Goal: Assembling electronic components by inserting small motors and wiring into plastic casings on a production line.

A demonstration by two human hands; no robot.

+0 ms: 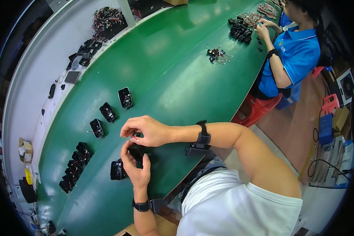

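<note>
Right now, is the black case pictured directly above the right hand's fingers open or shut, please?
Open: the black case has no lid on, and small parts show inside.

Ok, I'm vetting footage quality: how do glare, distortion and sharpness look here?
Head view, centre: pale glare on the green table; head view, left: white shelf visibly curved, picture corners black; head view, hands: left hand and right hand fairly crisp, but the black piece in the left too dark for detail.

Green table point(177, 90), black casings point(125, 97), wired parts point(216, 55)
</note>
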